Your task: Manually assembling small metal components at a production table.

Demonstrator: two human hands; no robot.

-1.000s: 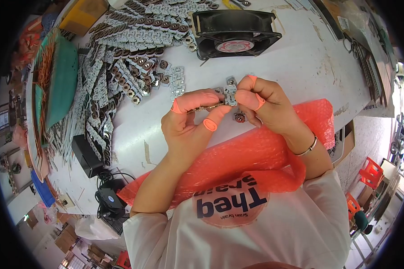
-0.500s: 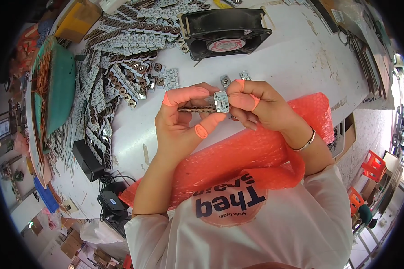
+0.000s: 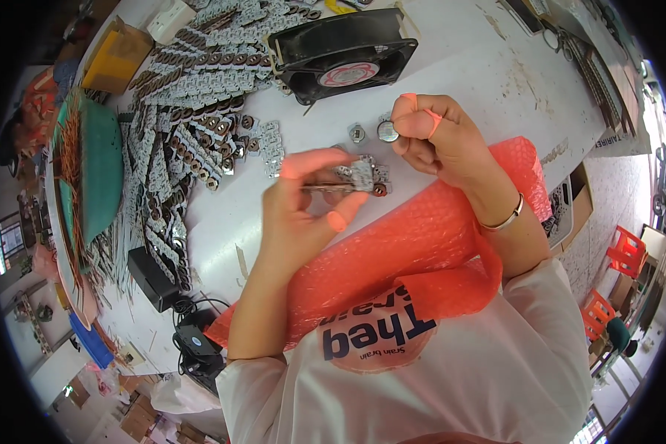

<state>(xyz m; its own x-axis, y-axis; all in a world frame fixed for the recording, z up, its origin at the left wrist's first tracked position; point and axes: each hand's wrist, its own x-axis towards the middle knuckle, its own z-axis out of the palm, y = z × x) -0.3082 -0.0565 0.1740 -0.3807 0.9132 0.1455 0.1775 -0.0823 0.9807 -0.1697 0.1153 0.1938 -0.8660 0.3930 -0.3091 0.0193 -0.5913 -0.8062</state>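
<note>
My left hand point(image 3: 303, 211) holds a strip of small circuit boards point(image 3: 351, 180) edge-on between thumb and fingers, which wear orange finger cots. My right hand point(image 3: 440, 140), with a bracelet at the wrist, has lifted away to the upper right and pinches a small round silver part point(image 3: 387, 131) at its fingertips. Another small metal part point(image 3: 357, 134) lies on the white table point(image 3: 481, 70) just left of it. A sheet of pink bubble wrap point(image 3: 414, 237) lies under both wrists.
A black square fan point(image 3: 344, 53) stands at the back of the table. A large heap of circuit board strips point(image 3: 192, 111) covers the left side, beside a green basin point(image 3: 96, 166) and a yellow box point(image 3: 111, 55). A black adapter with cables point(image 3: 152, 277) sits at the lower left.
My hands have come apart. The right hand left the board strip and moved up and right to the round silver part. The left hand keeps the strip.
</note>
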